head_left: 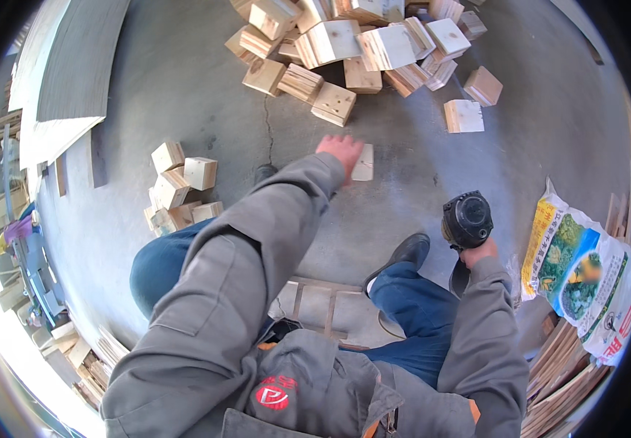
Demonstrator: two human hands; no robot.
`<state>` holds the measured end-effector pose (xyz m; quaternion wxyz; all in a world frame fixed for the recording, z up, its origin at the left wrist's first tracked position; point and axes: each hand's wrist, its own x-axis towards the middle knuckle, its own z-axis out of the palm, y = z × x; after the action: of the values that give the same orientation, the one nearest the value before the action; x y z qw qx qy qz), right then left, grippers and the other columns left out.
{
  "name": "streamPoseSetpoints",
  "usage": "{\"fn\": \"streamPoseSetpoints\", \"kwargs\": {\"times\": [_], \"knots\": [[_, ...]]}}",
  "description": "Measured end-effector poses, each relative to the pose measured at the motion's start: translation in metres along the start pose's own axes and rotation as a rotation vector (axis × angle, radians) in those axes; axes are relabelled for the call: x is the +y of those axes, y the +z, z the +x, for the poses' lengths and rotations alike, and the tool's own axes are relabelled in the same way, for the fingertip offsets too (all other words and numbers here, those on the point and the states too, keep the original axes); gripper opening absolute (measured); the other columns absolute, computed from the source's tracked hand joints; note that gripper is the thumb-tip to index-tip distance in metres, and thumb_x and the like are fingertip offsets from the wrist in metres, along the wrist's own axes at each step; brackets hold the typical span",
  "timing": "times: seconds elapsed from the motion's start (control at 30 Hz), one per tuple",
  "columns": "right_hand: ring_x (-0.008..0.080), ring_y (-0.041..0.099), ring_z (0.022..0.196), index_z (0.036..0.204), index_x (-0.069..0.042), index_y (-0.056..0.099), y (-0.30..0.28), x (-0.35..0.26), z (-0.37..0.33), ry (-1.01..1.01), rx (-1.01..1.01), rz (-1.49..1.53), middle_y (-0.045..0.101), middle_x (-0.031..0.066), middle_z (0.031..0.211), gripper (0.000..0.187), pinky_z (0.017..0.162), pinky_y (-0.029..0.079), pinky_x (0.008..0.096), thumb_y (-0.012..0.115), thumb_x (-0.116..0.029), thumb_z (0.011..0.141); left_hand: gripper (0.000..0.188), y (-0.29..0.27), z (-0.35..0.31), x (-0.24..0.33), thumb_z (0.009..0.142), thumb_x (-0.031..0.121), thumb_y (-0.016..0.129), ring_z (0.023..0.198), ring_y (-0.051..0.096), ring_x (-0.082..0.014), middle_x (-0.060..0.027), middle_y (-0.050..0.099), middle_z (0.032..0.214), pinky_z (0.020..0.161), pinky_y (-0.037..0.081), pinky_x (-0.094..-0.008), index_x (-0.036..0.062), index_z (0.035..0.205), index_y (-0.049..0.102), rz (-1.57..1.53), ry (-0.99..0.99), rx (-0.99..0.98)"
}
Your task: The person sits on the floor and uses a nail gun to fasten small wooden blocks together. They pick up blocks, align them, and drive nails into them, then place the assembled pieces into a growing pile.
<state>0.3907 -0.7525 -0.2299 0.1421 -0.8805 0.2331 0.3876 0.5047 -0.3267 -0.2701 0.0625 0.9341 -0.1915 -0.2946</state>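
My left hand (342,155) is stretched forward over the floor, its fingers bent and slightly blurred around the near-left side of a small pale wooden block (364,163). The sleeve and the hand itself hide part of this grip. Off to the right, my right hand (479,252) is wrapped round the handle of a black nail gun (468,219), held above the floor beside my shoe. The tool's round black top faces up, and its lower end is hidden.
A large heap of wooden blocks (330,42) lies ahead, with a smaller pile (177,182) at left. A wooden frame (315,292) is below me. On the right, a printed sack (585,266) lies by wood strips (563,379). Large sheets (75,66) stand at far left.
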Motion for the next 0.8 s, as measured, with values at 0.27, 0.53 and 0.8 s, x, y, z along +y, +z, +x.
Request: {"fn": "streamPoseSetpoints", "kwargs": {"times": [0.27,0.53,0.8], "knots": [[0.0414,0.07,0.107,0.1,-0.001,0.076,0.002,-0.005,0.009,0.008,0.012,-0.023,0.074,0.0255,0.102,0.031,0.088,0.056,0.0445,0.075,-0.008,0.07,0.099,-0.059,-0.107,-0.194,0.057,0.029,0.095,0.121,0.062,-0.0376,-0.0157,0.064,0.126,0.102,0.052,-0.0447,0.0172,0.145,0.049,0.068,-0.324,-0.133],[0.0419,0.07,0.106,0.094,0.003,0.076,-0.004,-0.035,0.002,0.042,0.023,-0.105,0.073,0.0275,0.101,0.027,0.09,0.056,0.0443,0.074,-0.009,0.071,0.115,-0.046,-0.168,-0.236,0.065,0.024,0.093,0.118,0.063,-0.0421,-0.0193,0.052,0.134,0.098,0.054,-0.0495,0.0469,0.157,0.028,-0.006,-0.556,-0.273],[0.0393,0.072,0.104,0.096,0.003,0.076,-0.007,-0.036,0.011,0.087,-0.025,-0.08,0.075,0.0248,0.1,0.031,0.089,0.057,0.0426,0.077,-0.009,0.067,0.11,-0.003,-0.176,-0.232,0.062,0.023,0.093,0.13,0.056,-0.0377,-0.0152,0.049,0.14,0.105,0.048,-0.0548,0.0433,0.154,0.037,0.039,-0.507,-0.464]]}}
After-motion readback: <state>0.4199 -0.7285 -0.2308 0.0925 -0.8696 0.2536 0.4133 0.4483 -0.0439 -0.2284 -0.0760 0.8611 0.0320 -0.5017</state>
